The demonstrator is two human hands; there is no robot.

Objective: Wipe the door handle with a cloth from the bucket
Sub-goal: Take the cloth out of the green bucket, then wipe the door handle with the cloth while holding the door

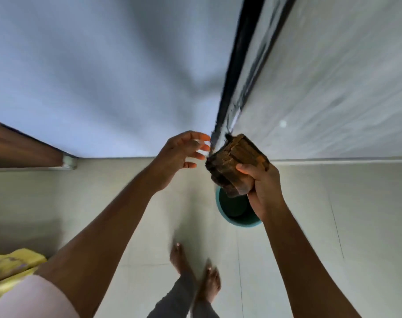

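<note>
My right hand (262, 182) grips a folded brown striped cloth (234, 164) and holds it above a teal bucket (235, 214) that stands on the floor by the wall. My left hand (184, 152) hovers just left of the cloth with its fingers spread, holding nothing. Straight ahead rises a dark vertical door edge (239, 65), blurred by motion. No door handle can be made out in this view.
A pale blue wall (103, 76) fills the left, a whitish door or panel (333, 76) the right. A brown wooden furniture edge (23, 150) juts in at left. Yellow fabric (11, 267) lies at lower left. My bare feet (195, 271) stand on light floor tiles.
</note>
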